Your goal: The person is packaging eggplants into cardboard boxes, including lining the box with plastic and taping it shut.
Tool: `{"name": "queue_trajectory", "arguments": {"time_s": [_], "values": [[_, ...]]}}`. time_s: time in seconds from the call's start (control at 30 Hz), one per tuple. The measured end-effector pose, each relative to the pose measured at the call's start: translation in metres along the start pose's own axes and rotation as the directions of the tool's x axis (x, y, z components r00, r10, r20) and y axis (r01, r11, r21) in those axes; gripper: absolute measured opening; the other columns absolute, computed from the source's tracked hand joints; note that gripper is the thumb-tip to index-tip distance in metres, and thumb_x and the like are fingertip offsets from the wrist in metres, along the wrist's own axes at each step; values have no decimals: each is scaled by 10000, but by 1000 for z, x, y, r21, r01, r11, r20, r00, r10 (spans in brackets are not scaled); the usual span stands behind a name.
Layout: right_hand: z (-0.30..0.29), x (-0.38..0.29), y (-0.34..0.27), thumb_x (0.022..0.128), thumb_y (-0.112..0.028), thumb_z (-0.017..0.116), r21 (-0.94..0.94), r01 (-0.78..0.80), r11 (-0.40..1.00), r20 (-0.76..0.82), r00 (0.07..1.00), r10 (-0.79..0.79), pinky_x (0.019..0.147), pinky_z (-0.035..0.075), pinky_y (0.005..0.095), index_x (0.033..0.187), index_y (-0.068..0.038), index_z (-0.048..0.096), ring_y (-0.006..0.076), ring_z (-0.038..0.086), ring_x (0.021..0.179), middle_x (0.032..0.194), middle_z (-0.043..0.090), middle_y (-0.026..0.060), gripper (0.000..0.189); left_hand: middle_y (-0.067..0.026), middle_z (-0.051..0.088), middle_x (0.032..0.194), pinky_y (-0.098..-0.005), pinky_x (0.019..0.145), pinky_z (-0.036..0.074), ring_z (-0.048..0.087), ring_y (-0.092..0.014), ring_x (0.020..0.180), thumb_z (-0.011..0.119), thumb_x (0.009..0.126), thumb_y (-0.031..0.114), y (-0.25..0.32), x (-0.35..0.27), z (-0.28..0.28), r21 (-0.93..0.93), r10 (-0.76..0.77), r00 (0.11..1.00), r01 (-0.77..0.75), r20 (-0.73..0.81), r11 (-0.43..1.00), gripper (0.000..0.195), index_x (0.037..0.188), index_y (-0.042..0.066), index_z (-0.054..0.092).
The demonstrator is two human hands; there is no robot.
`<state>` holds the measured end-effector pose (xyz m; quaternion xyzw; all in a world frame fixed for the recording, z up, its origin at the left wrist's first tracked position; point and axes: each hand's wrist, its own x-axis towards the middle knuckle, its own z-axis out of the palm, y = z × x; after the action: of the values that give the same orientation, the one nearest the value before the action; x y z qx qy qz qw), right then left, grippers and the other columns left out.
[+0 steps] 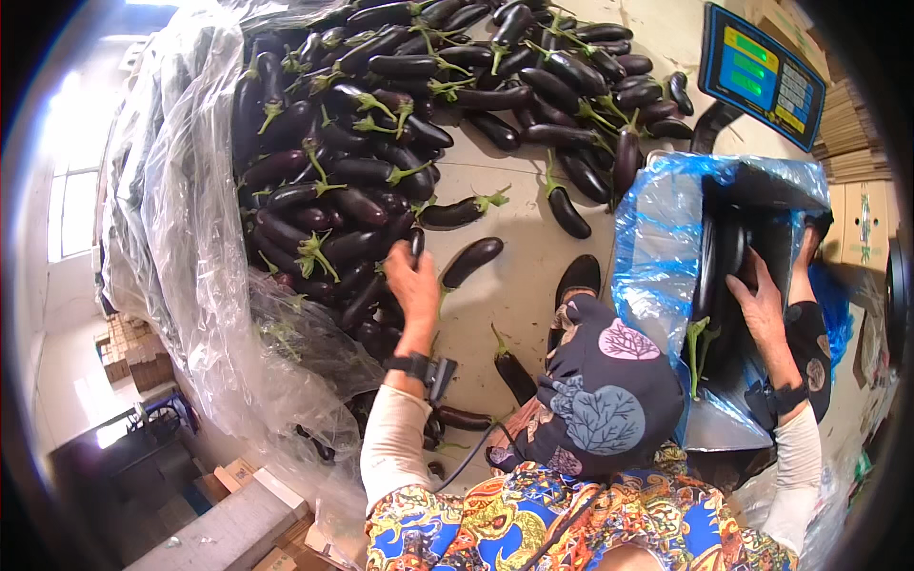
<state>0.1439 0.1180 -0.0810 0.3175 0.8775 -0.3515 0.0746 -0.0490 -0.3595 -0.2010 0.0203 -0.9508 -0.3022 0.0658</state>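
A big heap of dark purple eggplants (343, 171) with green stems covers the floor ahead and to the left. At the heap's near edge my left hand (414, 285) has its fingers closed around one eggplant (417, 244). My right hand (762, 303) reaches into a carton lined with blue plastic film (653, 243). Inside, long eggplants (730, 243) lie lengthwise, and a green stem (696, 350) shows near the left wall. My right thumb and fingers rest against the eggplants there; whether they grip one is hidden.
Loose eggplants (473, 263) lie on the pale floor between heap and carton. Clear plastic sheeting (193, 214) drapes the heap's left side. A scale display (762, 75) stands behind the carton. Cardboard boxes (862, 221) are at right. My shod foot (580, 277) is beside the carton.
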Motion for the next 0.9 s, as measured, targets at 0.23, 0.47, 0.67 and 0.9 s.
{"name": "queue_trajectory", "arguments": {"time_s": [0.23, 0.47, 0.67, 0.9], "values": [[1, 1, 0, 833, -313, 645, -96, 10, 995, 5, 1000, -10, 1039, 353, 353, 1390, -15, 361, 325, 483, 1245, 1344, 483, 245, 692, -271, 529, 1230, -514, 968, 382, 480, -446, 1155, 644, 788, 519, -8, 130, -26, 290, -486, 874, 469, -16, 834, 775, 1248, -61, 414], [5, -1, -12, 834, -308, 649, -128, 8, 992, 28, 1000, -5, 1042, 345, 338, 1385, -5, 367, 315, 491, 1230, 1319, 503, 237, 688, -286, 525, 1217, -460, 939, 428, 540, -411, 1103, 664, 744, 369, -44, 130, -6, 24, -480, 867, 487, -135, 873, 745, 1238, -110, 381], [-2, -2, -9, 827, -328, 649, -216, 32, 976, -5, 999, -34, 1048, 343, 351, 1363, 29, 397, 341, 475, 1240, 1317, 503, 238, 692, -177, 549, 1165, -450, 990, 426, 510, -320, 1144, 598, 847, 141, 16, 12, -22, -751, -61, 775, 584, 629, -308, 440, 1222, -48, 468], [-15, 10, 6, 843, -414, 612, -211, 238, 948, 59, 971, -231, 974, 404, 412, 1273, 66, 470, 385, 522, 1135, 1199, 540, 270, 661, -137, 496, 1291, -458, 1075, 344, 399, -317, 1295, 756, 776, 226, 125, -5, -48, -773, 276, 781, 613, 560, -166, 744, 1379, 58, 353]]}}
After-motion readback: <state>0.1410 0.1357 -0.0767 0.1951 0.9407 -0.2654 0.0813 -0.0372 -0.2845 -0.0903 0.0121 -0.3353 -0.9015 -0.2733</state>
